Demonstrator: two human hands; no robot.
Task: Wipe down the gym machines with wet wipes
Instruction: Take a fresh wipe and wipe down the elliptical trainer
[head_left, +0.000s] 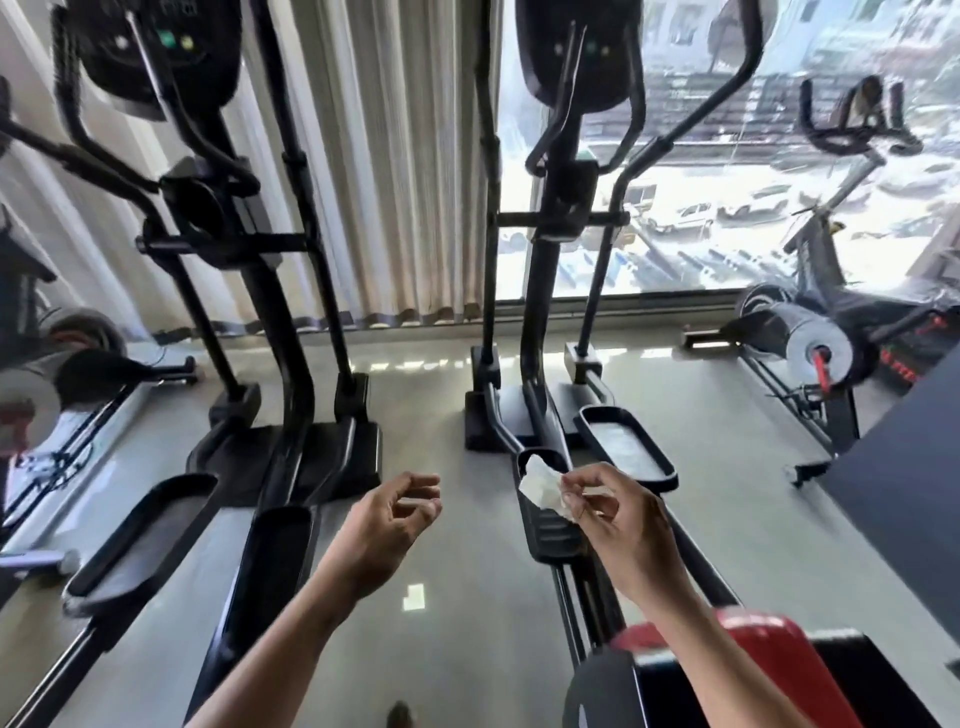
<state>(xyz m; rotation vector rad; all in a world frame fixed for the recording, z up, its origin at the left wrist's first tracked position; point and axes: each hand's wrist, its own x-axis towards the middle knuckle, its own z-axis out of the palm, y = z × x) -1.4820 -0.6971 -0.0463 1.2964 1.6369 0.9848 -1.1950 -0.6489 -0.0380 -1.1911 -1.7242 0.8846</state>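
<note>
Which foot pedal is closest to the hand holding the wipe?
The left pedal of the right-hand elliptical. The right hand pinches the wipe directly over it; the other three pedals lie off to either side.

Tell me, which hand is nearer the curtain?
Left. The left hand hangs below the curtain; the right hand, pinching the wipe, is further right.

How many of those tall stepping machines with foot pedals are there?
2. One elliptical stands on the left before the curtain; the other elliptical stands right of it before the window. The machines at both edges look like other kinds; more may be out of view.
</note>
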